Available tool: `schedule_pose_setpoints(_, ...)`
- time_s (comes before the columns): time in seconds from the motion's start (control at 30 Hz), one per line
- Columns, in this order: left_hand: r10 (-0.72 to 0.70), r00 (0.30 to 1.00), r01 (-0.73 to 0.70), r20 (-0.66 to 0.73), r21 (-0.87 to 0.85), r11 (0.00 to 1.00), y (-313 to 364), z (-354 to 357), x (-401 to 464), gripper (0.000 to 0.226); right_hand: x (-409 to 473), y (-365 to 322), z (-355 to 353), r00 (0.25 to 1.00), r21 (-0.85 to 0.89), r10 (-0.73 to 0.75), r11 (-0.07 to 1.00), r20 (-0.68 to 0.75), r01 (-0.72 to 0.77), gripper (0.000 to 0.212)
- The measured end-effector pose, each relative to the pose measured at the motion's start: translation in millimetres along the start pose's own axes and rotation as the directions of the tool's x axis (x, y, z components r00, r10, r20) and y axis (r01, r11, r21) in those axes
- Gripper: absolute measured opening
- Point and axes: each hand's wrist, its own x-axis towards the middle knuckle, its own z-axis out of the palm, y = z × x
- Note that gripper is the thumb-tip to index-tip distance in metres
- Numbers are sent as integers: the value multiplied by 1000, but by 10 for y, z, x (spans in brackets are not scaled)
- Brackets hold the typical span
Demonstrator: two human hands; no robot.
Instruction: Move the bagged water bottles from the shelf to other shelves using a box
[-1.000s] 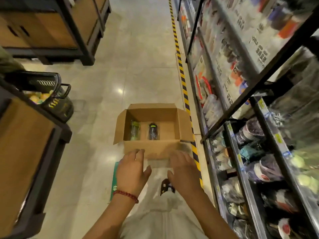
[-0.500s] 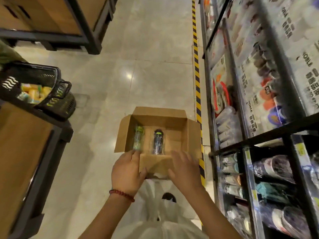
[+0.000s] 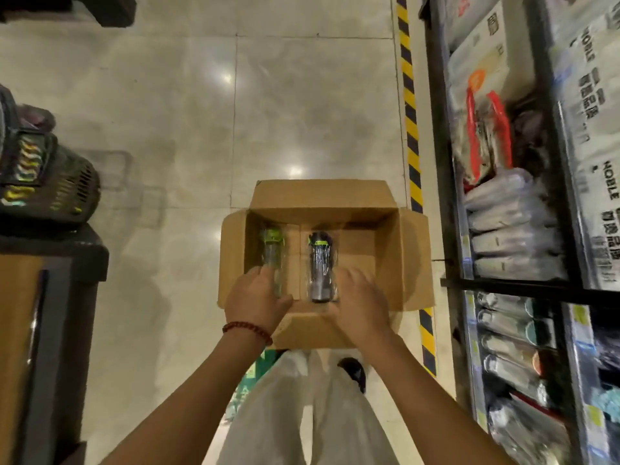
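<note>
An open cardboard box [image 3: 414,260] sits on the floor in front of me with its flaps spread. Two bagged water bottles lie side by side inside. One is clear with a green lid [image 3: 272,248], the other dark with a green band [image 3: 320,266]. My left hand [image 3: 256,297] reaches over the near wall, fingers on the lower end of the clear bottle. Just right of the dark bottle, my right hand [image 3: 360,300] hovers at the near edge, blurred, fingers spread. Neither hand plainly holds anything.
A black shelf rack [image 3: 503,283] on the right holds more bagged bottles [image 3: 510,330] and packaged goods. Yellow-black floor tape [image 3: 411,129] runs along its base. On the left, a dark shopping basket [image 3: 43,182] sits on a wooden stand [image 3: 43,297]. Tiled floor lies beyond the box.
The view has tilted down and closed in on the box. Both hands have moved forward from the near flap to over the box's near edge and the bottles' lower ends.
</note>
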Motion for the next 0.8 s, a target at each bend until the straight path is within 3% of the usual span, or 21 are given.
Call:
schedule_pose_setpoints(0.23,-128,984,125,126,35,992,-350,843,1266,48,1115,438,1016,989,35,85,995,125,-90,42)
schedule_pose_setpoints(0.43,-240,958,244,155,-8,970,-714,1683,2004,58,1932,836,1979,968,55,178,980,176,-190,50)
schedule_pose_setpoints(0.67,-469,850,511,242,-160,844,-1214,2672,2620,69,2524,1292,2979,932,134,282,939,227,-317,61)
schedule_pose_setpoints(0.8,-530,800,587,280,-184,788,-1367,3049,2798,73,2713,1453,3404,896,178,369,892,248,-416,73)
